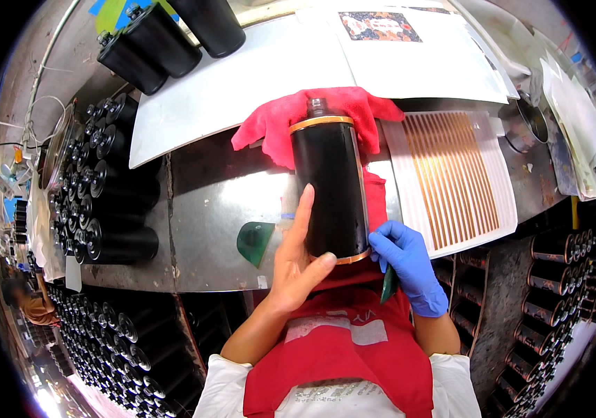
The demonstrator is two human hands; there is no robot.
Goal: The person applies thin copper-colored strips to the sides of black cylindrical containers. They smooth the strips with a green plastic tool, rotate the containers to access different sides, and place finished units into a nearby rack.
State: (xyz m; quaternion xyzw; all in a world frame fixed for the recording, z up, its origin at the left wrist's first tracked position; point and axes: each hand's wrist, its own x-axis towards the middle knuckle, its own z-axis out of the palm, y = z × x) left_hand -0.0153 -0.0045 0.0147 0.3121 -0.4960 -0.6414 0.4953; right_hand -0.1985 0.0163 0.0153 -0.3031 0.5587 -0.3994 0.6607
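A black bottle (326,184) with a copper-coloured band near its top and another at its base lies over a red cloth (270,125), neck pointing away from me. My left hand (292,261), bare, holds its lower left side, with the index finger stretched along it and the thumb at the base. At the bottle's lower right edge, my right hand (406,258), in a blue glove, has thumb and fingertips pinched together. A green scraper (389,284) sticks out below those gloved fingers. Left of the bottle, another green scraper (255,242) lies on the metal table.
Right of the bottle is a white sheet with copper strips (451,177). Black bottles (124,240) are grouped at the left; several more stand at the far left on a white board (256,90). A metal pot (526,125) is at the right. Decorated bottles (542,303) fill a rack below right.
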